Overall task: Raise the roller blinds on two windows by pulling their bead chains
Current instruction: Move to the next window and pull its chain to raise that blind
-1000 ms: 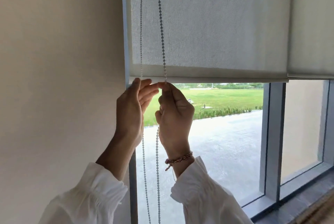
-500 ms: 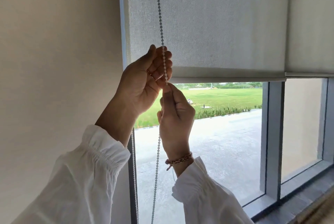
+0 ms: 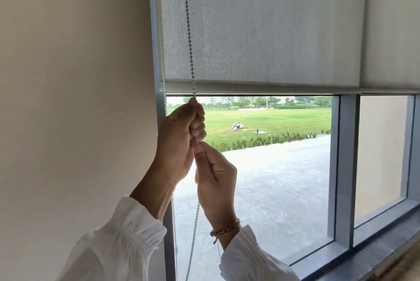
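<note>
Bead chain (image 3: 188,26) hanging taut down the left edge of the roller blind (image 3: 261,26), just beside the window frame (image 3: 159,103); second strand slack against the frame. Left hand (image 3: 179,142) clenched on the chain just under the blind's bottom bar (image 3: 261,88), fist wrapped for a firm downward pull. Right hand (image 3: 216,178) directly below and touching it, pinching the same strand between thumb and fingertips, likely to steady it for a hand-over-hand draw. Blind about halfway up. To the right, second blind (image 3: 393,24) level with the first. Outside, far off: lawn (image 3: 272,121).
</note>
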Tool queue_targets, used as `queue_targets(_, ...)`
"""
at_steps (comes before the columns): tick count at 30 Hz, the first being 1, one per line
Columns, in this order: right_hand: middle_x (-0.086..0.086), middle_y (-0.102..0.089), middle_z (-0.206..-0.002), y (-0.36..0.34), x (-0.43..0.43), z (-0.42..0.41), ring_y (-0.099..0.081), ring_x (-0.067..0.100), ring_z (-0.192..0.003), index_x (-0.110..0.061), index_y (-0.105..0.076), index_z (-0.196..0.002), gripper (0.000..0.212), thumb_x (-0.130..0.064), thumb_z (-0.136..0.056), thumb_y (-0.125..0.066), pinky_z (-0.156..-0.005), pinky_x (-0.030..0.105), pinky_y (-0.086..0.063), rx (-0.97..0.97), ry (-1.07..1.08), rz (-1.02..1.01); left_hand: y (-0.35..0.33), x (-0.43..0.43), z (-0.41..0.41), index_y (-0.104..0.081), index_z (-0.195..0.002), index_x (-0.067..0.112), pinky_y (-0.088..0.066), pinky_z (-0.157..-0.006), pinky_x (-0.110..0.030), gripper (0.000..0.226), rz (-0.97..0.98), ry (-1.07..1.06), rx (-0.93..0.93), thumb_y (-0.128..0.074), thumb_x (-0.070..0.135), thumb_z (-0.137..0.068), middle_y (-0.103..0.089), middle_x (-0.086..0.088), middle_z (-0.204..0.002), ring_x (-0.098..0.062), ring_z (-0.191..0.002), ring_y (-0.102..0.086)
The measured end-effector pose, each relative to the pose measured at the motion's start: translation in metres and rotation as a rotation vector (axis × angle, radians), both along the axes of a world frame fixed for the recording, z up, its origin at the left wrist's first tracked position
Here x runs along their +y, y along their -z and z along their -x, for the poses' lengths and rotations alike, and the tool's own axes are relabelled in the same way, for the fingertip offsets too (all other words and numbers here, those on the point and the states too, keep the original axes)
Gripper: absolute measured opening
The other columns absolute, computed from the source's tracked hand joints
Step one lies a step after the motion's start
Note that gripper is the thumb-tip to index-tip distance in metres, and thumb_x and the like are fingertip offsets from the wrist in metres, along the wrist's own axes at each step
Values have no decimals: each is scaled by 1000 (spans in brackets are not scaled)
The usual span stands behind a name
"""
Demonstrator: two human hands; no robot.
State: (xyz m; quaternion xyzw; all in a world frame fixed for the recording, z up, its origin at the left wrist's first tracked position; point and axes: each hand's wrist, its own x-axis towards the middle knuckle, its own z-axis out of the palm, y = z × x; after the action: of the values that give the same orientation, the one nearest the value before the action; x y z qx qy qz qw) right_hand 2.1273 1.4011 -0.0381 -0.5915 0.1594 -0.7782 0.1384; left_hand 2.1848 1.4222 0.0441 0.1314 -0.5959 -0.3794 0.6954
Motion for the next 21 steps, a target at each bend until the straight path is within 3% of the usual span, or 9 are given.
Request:
queue_targets(2, 5, -54, -57, -7, -2, 4, -47, 20, -53, -9, -67, -75, 29, -31, -86, -52, -47, 35, -39, -3, 47, 30, 1, 0, -2, -51, -60, 15, -19, -43, -19, 38, 42, -90, -8, -39, 14, -96, -30, 12, -42, -5, -42, -19)
queue_targets(4, 4, -65, -73, -16, -3, 8, -59, 13, -69, -13, -72, -80, 28, -32, -83, -51, -61, 30, -47, -115, 44, 2, 2, 0, -4, -48, -59, 13, -21, -44, -18, 38, 39, -182, -18, -41, 19, -96, -27, 13, -39, -4, -40, -19)
queue_targets(7, 4, -68, -93, -42, -3, 12, -63, 16, -88, -28, -69, -87, 19, -29, -82, -51, -80, 43, -53, -295, -7, -128, 8, -2, -8, -45, -56, 14, -20, -36, -14, 40, -5, -270, 17, -44, 24, -95, -26, 11, -40, -3, -35, -18)
queue_targets(10, 2, -69, -92, -76, 1, 11, -64, 16, -86, -26, -68, -92, 19, -24, -81, -53, -85, 47, -54, -250, -106, -200, 13, -2, -9, -44, -53, 18, -17, -36, -14, 42, -1, -346, 79, -46, 27, -94, -21, 0, -48, -6, -35, -17)
queue_targets(14, 3, -66, -84, -110, 12, 6, -65, 17, -80, -3, -62, -106, 21, -3, -87, -53, -78, 33, -56, -164, -439, -244, 25, -1, -2, -45, -47, 28, -21, -42, -16, 46, 86, -465, 41, -47, 28, -93, -30, 10, -38, -6, -33, -25)
queue_targets(17, 8, -66, -85, -124, 16, 4, -67, 19, -75, -1, -61, -100, 15, -2, -91, -49, -75, 30, -57, -91, -638, -241, 52, 2, 1, -46, -48, 30, -23, -49, -21, 40, 95, -522, -25, -47, 40, -86, -35, 13, -38, -7, -35, -28)
queue_targets(19, 12, -64, -84, -131, 20, 7, -64, 17, -65, -3, -59, -93, 14, -4, -93, -46, -63, 25, -57, -80, -814, -273, 71, 2, 1, -44, -48, 30, -22, -50, -22, 38, 69, -506, -43, -47, 48, -82, -34, 13, -39, -6, -37, -26)
queue_targets(21, 9, -57, -72, -132, 22, 8, -49, 9, -47, -5, -60, -89, 16, -9, -94, -46, -41, 16, -40, -39, -845, -328, 87, 3, 1, -43, -47, 31, -22, -50, -24, 38, 52, -506, -64, -46, 50, -80, -36, 13, -42, -6, -40, -26)
